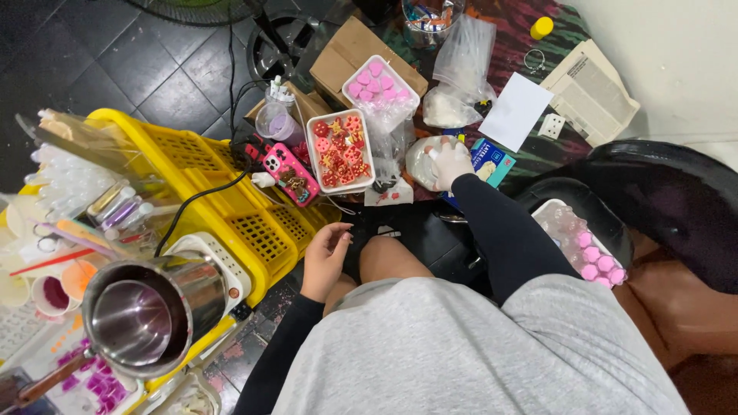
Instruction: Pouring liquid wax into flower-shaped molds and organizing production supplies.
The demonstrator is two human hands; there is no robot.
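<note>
My right hand [450, 163] reaches forward in a black sleeve and wears a thin pale glove; it rests on a round whitish plastic-wrapped thing [423, 157] on the floor, and whether it grips it I cannot tell. My left hand [327, 253] hovers bare beside my knee, fingers loosely curled, holding nothing. Just beyond lies a white tray of red moulded shapes [340, 150], with a tray of pink shapes [379, 83] behind it. A pink phone [290, 174] lies to the left of the red tray.
A yellow crate [231, 207] stands at left, a steel pot [146, 315] in front of it. Plastic bags [461, 69], a cardboard box [346, 54], white paper [516, 110] and a blue box [492, 163] lie ahead. A tray of pink pieces [584, 246] sits on a black seat at right.
</note>
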